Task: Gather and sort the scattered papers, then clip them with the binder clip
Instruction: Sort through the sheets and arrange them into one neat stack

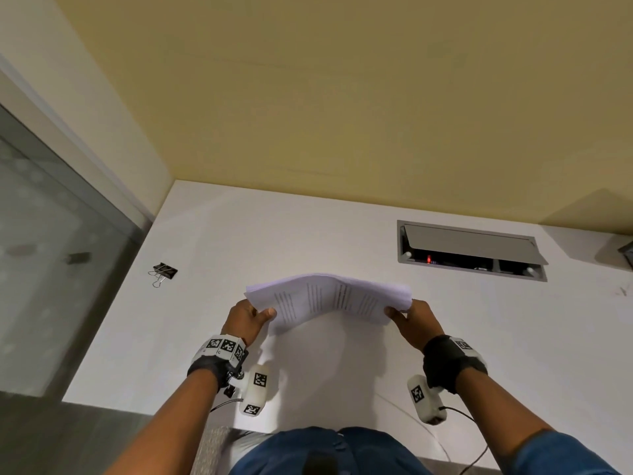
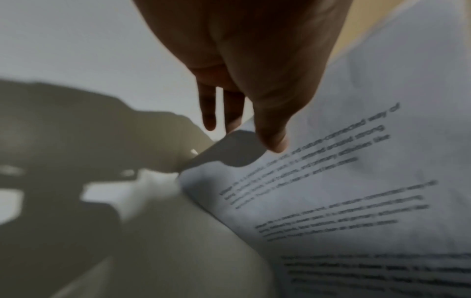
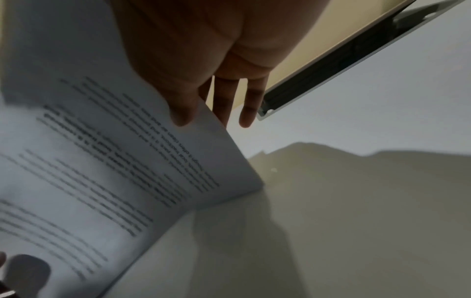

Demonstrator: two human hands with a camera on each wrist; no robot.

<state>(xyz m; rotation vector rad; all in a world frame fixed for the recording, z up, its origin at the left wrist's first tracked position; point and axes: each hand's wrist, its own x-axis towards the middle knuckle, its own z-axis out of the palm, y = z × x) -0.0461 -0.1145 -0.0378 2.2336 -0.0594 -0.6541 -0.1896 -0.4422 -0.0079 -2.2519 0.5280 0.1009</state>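
A white desk (image 1: 212,234) stands against a yellow wall. Above it, a stack of printed papers (image 1: 329,296) is held arched in the air: the left hand (image 1: 245,318) pinches one end, the right hand (image 1: 412,320) pinches the other, thumbs on top. The bowed sheets could likely slip or fan out of line, since only the ends are gripped. An open cable hatch (image 1: 471,250) lies far right. The black binder clip (image 1: 164,271) sits well apart, far left; nothing blocks it.

Printed papers (image 1: 329,298) stacked, bowed, lifted above table; black binder clip (image 1: 165,271) far-left.
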